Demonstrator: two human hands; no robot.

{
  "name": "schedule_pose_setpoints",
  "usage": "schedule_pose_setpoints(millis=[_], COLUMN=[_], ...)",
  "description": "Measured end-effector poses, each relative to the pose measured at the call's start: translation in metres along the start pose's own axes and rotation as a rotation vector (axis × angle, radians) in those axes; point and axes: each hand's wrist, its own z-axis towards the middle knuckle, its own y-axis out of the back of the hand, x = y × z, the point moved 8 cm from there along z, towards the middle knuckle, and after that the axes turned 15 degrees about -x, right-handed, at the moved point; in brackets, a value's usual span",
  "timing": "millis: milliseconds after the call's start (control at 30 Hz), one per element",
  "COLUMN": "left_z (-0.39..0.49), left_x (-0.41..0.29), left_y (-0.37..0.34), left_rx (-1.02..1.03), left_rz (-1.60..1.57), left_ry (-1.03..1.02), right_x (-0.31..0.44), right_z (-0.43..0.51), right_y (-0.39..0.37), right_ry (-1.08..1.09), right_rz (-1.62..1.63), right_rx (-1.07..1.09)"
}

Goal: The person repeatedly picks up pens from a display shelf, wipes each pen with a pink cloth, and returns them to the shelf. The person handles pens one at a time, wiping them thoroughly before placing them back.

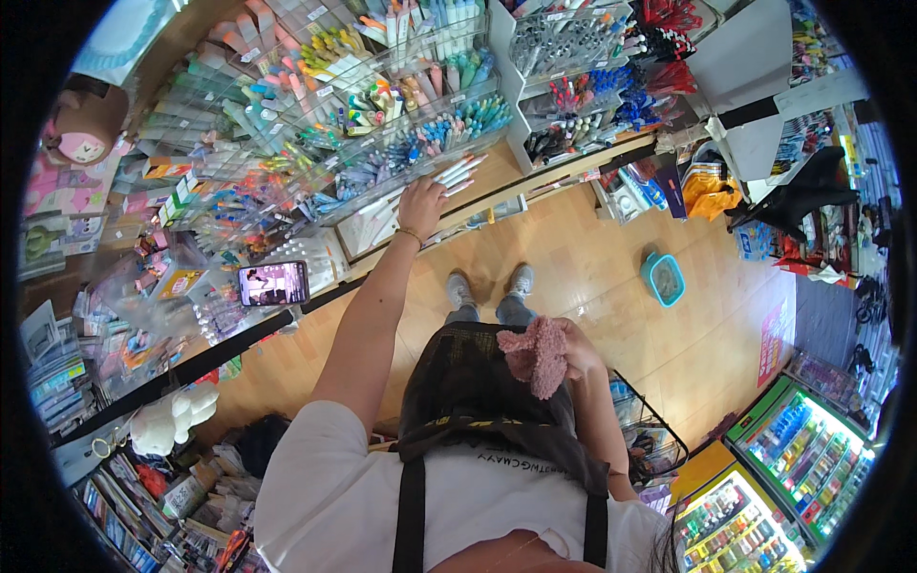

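My left hand (423, 204) reaches out to the wooden shelf ledge (505, 168) of a pen display. Its fingers rest over several white pens (458, 173) lying on that ledge; whether they grip any is hidden. More white pens (378, 213) lie to the left of the hand. Close to my body, my right hand (582, 351) holds a fluffy dusty-pink cloth (536, 356) in front of my black apron (458, 379). The cloth hangs bunched from the fingers.
Clear pen racks (401, 100) rise behind the ledge. A phone (274, 283) showing a picture is mounted at the shelf's front edge. On the wooden floor (573, 251) stands a turquoise basket (663, 279). A black wire basket (648, 430) is behind my right arm.
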Motion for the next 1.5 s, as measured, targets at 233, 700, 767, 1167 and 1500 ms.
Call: schedule_pose_setpoints(millis=[233,700,767,1167,1500], left_z=[-0.002,-0.035,-0.033,-0.034,-0.044], left_x=[-0.003,0.034,0.038,0.045,0.044], left_y=[0.005,0.021,0.025,0.026,0.016], left_rx=[-0.026,-0.037,-0.033,0.009,0.099], left_rz=[0.014,0.135,0.144,0.174,0.292], left_ry=[-0.009,-0.437,-0.430,-0.630,-0.913], right_x=[0.037,0.044,0.041,0.023,0.019], right_z=[-0.008,-0.020,-0.019,-0.010,-0.011], right_y=[0.010,0.020,0.014,0.018,0.016], right_ry=[0.059,-0.039,-0.053,-0.094,-0.099], right_rz=[-0.076,-0.087,-0.117,-0.224,-0.185], right_rx=[-0.061,-0.089,-0.052,-0.058,-0.040])
